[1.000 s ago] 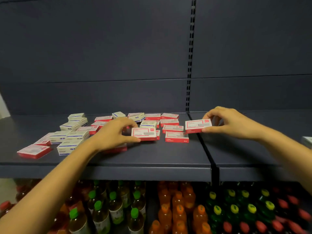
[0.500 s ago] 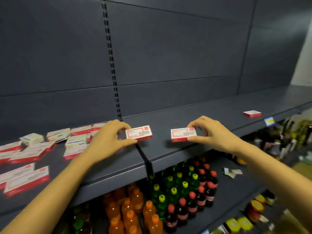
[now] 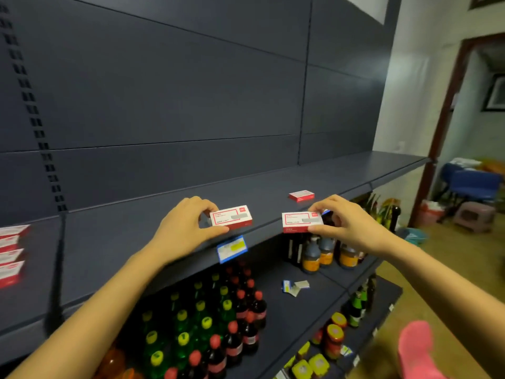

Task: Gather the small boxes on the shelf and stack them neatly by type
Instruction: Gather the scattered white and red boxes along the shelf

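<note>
Small boxes [image 3: 11, 258], red and white, lie in a row on the dark shelf [image 3: 123, 242] at the nine o'clock edge of the view, partly cut off. Near centre the left hand [image 3: 183, 231] pinches one red-and-white box [image 3: 231, 216] by its short end, thumb near and fingers far, at the shelf's front lip. Whether it touches the shelf is unclear. A blue price tag [image 3: 232, 248] hangs at six o'clock from it. At three o'clock of that box the right hand [image 3: 349, 228] grips a second box [image 3: 300, 221] likewise, held out past the shelf edge. A lone red box [image 3: 301, 195] rests on the shelf at twelve o'clock from the second one. Bottles [image 3: 218, 324] crowd the lower shelf.
</note>
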Demonstrator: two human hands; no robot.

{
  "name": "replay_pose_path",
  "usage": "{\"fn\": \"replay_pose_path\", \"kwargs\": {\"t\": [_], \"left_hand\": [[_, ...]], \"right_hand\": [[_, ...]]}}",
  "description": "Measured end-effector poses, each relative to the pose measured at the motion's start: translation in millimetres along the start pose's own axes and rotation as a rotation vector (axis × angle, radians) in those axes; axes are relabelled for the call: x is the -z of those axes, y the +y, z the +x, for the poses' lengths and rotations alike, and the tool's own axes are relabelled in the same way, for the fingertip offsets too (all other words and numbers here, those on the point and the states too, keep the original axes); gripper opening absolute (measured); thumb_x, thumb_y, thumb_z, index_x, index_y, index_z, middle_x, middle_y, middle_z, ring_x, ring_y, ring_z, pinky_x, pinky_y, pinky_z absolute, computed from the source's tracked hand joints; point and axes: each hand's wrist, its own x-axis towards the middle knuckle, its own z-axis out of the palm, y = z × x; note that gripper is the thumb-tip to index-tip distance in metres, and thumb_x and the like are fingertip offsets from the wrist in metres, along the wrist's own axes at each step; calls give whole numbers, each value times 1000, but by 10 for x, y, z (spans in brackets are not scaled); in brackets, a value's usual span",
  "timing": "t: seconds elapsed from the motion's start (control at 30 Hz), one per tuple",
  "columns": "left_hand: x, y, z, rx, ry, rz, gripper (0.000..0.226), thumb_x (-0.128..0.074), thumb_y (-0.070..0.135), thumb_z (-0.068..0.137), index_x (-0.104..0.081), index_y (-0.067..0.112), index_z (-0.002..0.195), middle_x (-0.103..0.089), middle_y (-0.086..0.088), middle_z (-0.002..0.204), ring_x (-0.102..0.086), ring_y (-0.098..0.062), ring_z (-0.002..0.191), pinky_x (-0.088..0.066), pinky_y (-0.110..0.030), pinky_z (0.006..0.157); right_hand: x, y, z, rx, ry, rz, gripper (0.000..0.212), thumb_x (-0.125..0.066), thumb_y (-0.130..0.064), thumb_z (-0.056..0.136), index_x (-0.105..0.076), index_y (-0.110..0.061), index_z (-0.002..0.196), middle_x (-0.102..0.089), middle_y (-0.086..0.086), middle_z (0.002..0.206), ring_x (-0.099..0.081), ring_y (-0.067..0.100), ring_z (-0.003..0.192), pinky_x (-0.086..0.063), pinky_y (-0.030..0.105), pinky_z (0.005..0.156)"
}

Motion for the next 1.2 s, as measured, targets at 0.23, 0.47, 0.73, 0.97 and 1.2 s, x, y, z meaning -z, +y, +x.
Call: {"fn": "replay_pose_path", "kwargs": {"t": [0.23, 0.47, 0.73, 0.97, 1.2], "left_hand": [[-618, 536, 475, 4, -18, 28, 37, -66, 43, 79, -58, 21, 107, -58, 2, 109, -45, -10, 93, -37, -26, 73], [-1053, 804, 1093, 47, -48, 13, 41, -66, 46, 78, -58, 20, 108, -58, 1, 113, -44, -9, 93, -43, -30, 79], [-1571, 744, 1851, 109, -114, 32, 41, -67, 45, 78, -59, 16, 106, -60, -4, 114, -52, -17, 101, -47, -36, 84], [-1937, 653, 2255, 153, -150, 17, 38, -68, 43, 77, -61, 16, 103, -62, -4, 110, -55, -18, 101, -48, -39, 87], [-2137, 621, 2275, 231, -162, 118, 37, -62, 46, 81, -58, 20, 107, -60, -1, 113, -50, -14, 99, -46, -32, 85]], "right_hand": [[347, 918, -3, -19, -27, -70, 43, -63, -41, 82, -54, -23, 120, -49, -6, 110, -47, 5, 81, -34, 15, 66], [467, 1560, 171, -11, -17, -56, 39, -61, -42, 83, -54, -25, 118, -49, -6, 109, -45, 2, 75, -33, 15, 61], [410, 2173, 755, 12, -17, -25, 40, -59, -44, 83, -54, -26, 118, -49, -7, 114, -48, 5, 80, -40, 19, 68], [298, 2566, 1287, 51, -39, 76, 36, -61, -43, 83, -56, -27, 114, -51, -5, 114, -53, 12, 86, -48, 35, 80], [71, 2871, 1731, 128, -106, 184, 34, -63, -41, 82, -56, -28, 113, -52, -8, 115, -55, 15, 92, -47, 30, 77]]}}
